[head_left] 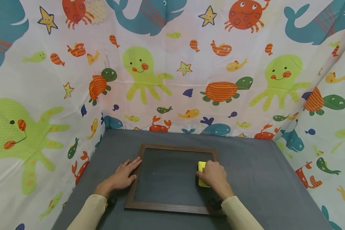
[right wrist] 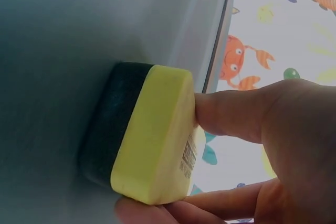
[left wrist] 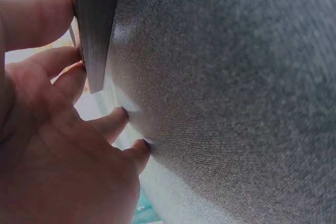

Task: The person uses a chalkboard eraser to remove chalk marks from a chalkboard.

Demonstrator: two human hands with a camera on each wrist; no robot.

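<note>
Two hands, right [head_left: 215, 175] pinching eraser [head_left: 201, 168] on chalkboard [head_left: 169, 179], left [head_left: 123, 175] flat beside frame

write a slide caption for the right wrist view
Right hand pinches a yellow eraser, its dark pad pressed flat against the chalkboard.

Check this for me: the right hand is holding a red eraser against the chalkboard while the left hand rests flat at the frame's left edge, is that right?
One detail is off: the eraser is yellow with a dark pad, not red, as the right wrist view shows. The rest stands: the right hand holds it against the chalkboard, and the left hand rests flat at the frame's left edge.
</note>
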